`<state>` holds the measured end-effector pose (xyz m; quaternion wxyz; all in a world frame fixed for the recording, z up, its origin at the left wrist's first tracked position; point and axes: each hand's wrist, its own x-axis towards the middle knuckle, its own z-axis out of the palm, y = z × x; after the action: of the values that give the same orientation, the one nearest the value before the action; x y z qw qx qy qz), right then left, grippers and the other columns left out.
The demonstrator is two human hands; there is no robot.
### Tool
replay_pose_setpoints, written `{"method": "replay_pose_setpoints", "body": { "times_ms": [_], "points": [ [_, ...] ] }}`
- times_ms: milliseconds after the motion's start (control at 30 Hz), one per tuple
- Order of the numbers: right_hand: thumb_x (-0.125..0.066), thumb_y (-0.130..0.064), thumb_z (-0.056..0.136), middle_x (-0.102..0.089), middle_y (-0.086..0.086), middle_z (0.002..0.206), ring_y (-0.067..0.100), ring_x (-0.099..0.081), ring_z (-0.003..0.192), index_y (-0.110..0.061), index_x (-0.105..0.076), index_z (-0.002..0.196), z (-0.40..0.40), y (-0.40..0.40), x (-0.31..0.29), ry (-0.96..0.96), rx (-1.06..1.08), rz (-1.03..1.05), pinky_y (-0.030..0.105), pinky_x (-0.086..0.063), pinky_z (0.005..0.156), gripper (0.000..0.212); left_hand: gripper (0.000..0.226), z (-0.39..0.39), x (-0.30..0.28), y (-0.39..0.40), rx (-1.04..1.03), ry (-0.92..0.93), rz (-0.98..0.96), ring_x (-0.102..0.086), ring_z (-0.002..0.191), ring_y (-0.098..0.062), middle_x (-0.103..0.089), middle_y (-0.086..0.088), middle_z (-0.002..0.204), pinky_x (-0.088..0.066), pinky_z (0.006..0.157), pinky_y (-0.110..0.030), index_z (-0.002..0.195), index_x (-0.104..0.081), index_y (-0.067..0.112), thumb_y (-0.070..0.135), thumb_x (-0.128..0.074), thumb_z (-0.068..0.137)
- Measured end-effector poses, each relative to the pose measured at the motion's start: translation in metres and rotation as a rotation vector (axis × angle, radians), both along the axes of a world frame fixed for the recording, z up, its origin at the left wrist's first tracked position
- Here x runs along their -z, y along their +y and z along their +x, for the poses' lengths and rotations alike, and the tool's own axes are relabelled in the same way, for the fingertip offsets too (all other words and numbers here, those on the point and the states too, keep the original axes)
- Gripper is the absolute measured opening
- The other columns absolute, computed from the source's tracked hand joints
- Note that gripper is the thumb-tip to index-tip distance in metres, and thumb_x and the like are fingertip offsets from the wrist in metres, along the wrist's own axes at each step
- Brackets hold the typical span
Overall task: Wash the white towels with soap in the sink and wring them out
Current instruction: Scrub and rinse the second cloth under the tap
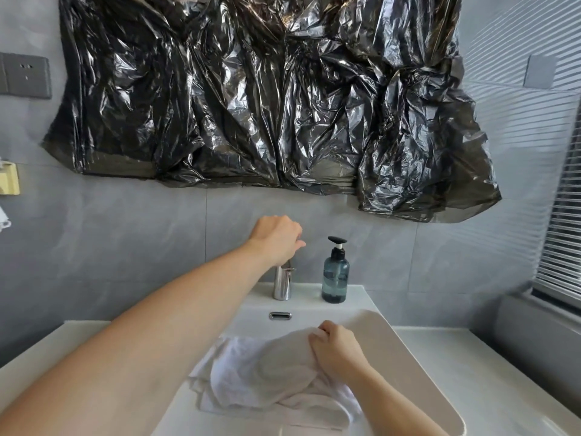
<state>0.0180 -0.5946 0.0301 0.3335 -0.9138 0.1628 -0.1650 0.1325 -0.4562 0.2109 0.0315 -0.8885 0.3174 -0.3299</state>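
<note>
Grey tiles back a white sink (405, 350) where the towels (267, 376) lie bunched. The right hand (338, 349) grips them; the left hand (276, 239), directly above the faucet (282, 283), seems curled on its handle.

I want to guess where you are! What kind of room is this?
Most likely a bathroom. There is a white sink with a shiny tap, a blue soap pump bottle beside the tap, and grey tiled walls. White towels lie in the sink.
</note>
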Motion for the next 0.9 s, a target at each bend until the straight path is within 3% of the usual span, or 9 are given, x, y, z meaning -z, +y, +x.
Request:
{"method": "replay_pose_setpoints", "body": {
  "times_ms": [100,367,500,600,667,733,800,867,900],
  "points": [
    [-0.052,-0.032,0.091,-0.070,0.000,0.088,0.030,-0.064,0.087,-0.017,-0.066,0.090,-0.001,0.000,-0.001,0.002,-0.012,0.007,0.035,-0.054,0.076,0.020,0.034,0.007,-0.001,-0.005,-0.021,-0.111,0.091,-0.069,0.111,-0.031,-0.074,-0.003,0.114,-0.047,0.078,-0.033,0.110,-0.073,0.022,0.044,-0.047,0.109],
    [-0.052,-0.032,0.088,-0.074,-0.001,0.089,0.028,-0.066,0.089,-0.019,-0.070,0.090,-0.006,0.003,-0.002,0.011,-0.031,0.015,0.036,-0.056,0.079,0.022,0.035,0.010,0.002,-0.013,-0.038,-0.102,-0.016,-0.069,0.111,-0.033,-0.071,-0.005,0.118,-0.041,0.074,-0.032,0.115,-0.072,0.020,0.043,-0.046,0.110],
    [-0.050,-0.037,0.083,-0.072,-0.005,0.083,0.027,-0.065,0.085,-0.022,-0.067,0.083,-0.007,0.004,-0.003,0.019,-0.032,0.011,0.036,-0.056,0.078,0.023,0.027,-0.005,0.018,-0.001,0.097,0.020,-0.446,-0.069,0.097,-0.034,-0.074,-0.003,0.105,-0.050,0.074,-0.038,0.113,-0.065,0.025,0.048,-0.054,0.104],
    [-0.049,-0.039,0.088,-0.070,-0.008,0.086,0.026,-0.062,0.088,-0.026,-0.064,0.089,-0.007,0.005,-0.002,0.018,-0.010,-0.043,0.039,-0.051,0.089,0.020,0.014,-0.026,0.061,0.022,0.189,0.104,-0.788,-0.065,0.080,-0.033,-0.070,0.003,0.085,-0.047,0.064,-0.037,0.097,-0.052,0.026,0.039,-0.054,0.100],
    [-0.050,-0.037,0.096,-0.069,-0.008,0.087,0.026,-0.062,0.088,-0.027,-0.061,0.091,-0.003,0.005,-0.003,-0.042,0.025,-0.061,0.037,-0.050,0.087,0.015,0.012,-0.030,0.102,0.042,0.091,0.292,-0.761,-0.064,0.084,-0.032,-0.070,0.004,0.084,-0.045,0.066,-0.037,0.089,-0.051,0.024,0.034,-0.052,0.095],
    [-0.051,-0.034,0.100,-0.069,-0.004,0.088,0.029,-0.063,0.089,-0.024,-0.059,0.093,0.000,0.007,-0.006,-0.155,0.045,-0.021,0.036,-0.049,0.077,0.015,0.020,-0.023,0.138,0.063,-0.061,0.565,-0.572,-0.066,0.096,-0.029,-0.072,0.006,0.097,-0.048,0.074,-0.034,0.092,-0.059,0.025,0.043,-0.051,0.085],
    [-0.050,-0.030,0.103,-0.068,-0.002,0.088,0.031,-0.062,0.088,-0.021,-0.056,0.092,0.002,0.009,-0.008,-0.279,0.050,0.026,0.037,-0.044,0.072,0.016,0.054,-0.016,0.156,0.080,-0.099,0.876,-0.333,-0.064,0.108,-0.024,-0.068,0.005,0.123,-0.052,0.088,-0.032,0.116,-0.061,0.033,0.056,-0.058,0.067],
    [-0.050,-0.028,0.104,-0.066,-0.002,0.087,0.030,-0.060,0.085,-0.021,-0.054,0.091,0.002,0.011,-0.011,-0.364,0.055,0.071,0.039,-0.043,0.072,0.016,0.080,-0.013,0.161,0.082,-0.128,1.184,-0.182,-0.065,0.097,-0.025,-0.062,0.001,0.129,-0.056,0.080,-0.035,0.136,-0.048,0.036,0.055,-0.075,0.063],
    [-0.050,-0.028,0.104,-0.066,-0.003,0.086,0.029,-0.060,0.084,-0.021,-0.054,0.092,0.002,0.011,-0.012,-0.385,0.062,0.080,0.039,-0.044,0.072,0.014,0.078,-0.012,0.161,0.079,-0.138,1.251,-0.131,-0.066,0.090,-0.026,-0.063,-0.002,0.126,-0.057,0.073,-0.036,0.137,-0.047,0.036,0.050,-0.078,0.068]
  ]
}}
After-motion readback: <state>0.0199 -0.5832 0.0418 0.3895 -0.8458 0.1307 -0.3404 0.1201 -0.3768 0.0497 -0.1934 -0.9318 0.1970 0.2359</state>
